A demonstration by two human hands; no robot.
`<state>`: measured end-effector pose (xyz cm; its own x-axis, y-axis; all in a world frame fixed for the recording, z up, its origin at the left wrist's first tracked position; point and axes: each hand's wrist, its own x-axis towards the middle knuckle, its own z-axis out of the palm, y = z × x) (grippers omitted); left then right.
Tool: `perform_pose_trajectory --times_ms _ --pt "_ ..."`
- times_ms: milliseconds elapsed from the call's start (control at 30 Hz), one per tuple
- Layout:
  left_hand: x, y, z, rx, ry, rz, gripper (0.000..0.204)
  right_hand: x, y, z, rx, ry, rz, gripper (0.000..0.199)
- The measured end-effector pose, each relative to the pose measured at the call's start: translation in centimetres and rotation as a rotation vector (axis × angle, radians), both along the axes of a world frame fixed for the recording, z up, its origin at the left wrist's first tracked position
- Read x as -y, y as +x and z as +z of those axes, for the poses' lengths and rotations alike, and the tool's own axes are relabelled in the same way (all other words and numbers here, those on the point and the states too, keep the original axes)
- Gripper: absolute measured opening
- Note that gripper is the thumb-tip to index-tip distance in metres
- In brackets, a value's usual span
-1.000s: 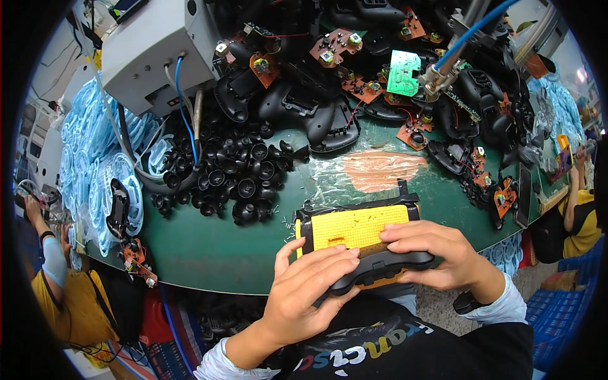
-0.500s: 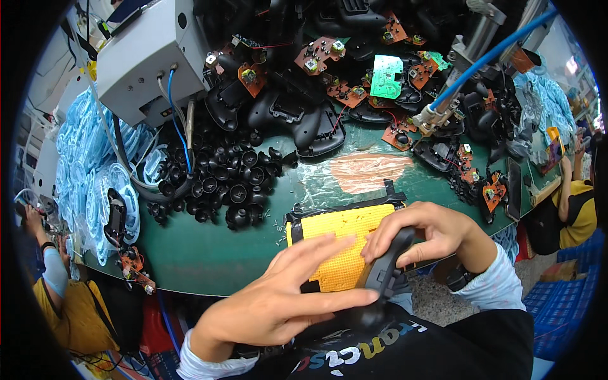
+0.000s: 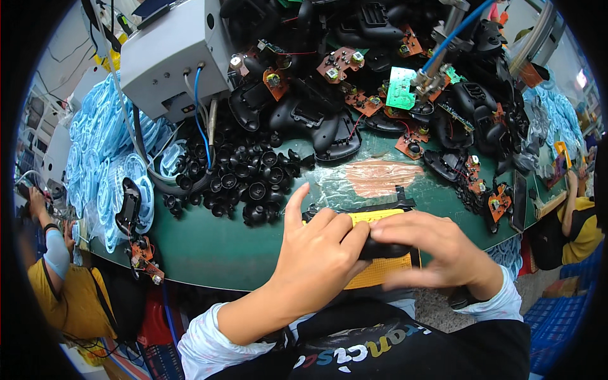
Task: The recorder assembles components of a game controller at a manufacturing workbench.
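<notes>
Between my two hands is a black game controller point(image 3: 387, 251), held over a yellow textured pad point(image 3: 380, 272) at the front edge of the green table. My left hand point(image 3: 320, 250) has its fingers curled against the controller's left end, with one finger sticking up and away. Over the right end reach the fingers of my right hand point(image 3: 437, 247), whose lower part is smeared by motion. Most of the controller is hidden by the fingers. A black strip point(image 3: 367, 206) runs along the far side of the pad.
Black thumbstick caps point(image 3: 253, 180) lie heaped at left, beside a grey box point(image 3: 177, 63) with cables. Black controller shells point(image 3: 316, 126), orange circuit boards point(image 3: 342, 63) and a green board point(image 3: 401, 88) pile up behind. A metal fixture point(image 3: 437, 79) with blue tubing stands at right. Co-workers sit both sides.
The controller has gone from tilted on end to lying flatter and farther forward over the pad. My left hand has moved forward and closed on it. The view has shifted slightly.
</notes>
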<state>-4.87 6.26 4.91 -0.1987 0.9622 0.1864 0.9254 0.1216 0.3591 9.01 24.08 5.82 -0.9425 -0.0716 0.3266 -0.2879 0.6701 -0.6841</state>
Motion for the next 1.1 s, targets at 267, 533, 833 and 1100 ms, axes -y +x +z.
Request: perform_pose_trajectory --times_ms 267,533,833,1100 --pt "1.4 1.3 -5.4 -0.054 0.286 0.027 0.041 -1.8 2.0 -7.3 -0.256 0.157 -0.053 0.031" --pt "3.9 4.5 -8.2 -0.059 0.313 0.051 0.045 -1.8 3.8 -5.1 -0.122 0.099 -0.031 0.039" --pt "2.8 5.0 -6.1 -0.019 0.342 0.147 0.035 -8.4 -8.4 9.6 -0.602 -0.464 -0.551 0.035" --pt "-0.1 4.5 -5.9 0.247 0.398 0.303 0.042 -6.6 -5.6 11.3 -0.073 -0.83 0.203 0.028"
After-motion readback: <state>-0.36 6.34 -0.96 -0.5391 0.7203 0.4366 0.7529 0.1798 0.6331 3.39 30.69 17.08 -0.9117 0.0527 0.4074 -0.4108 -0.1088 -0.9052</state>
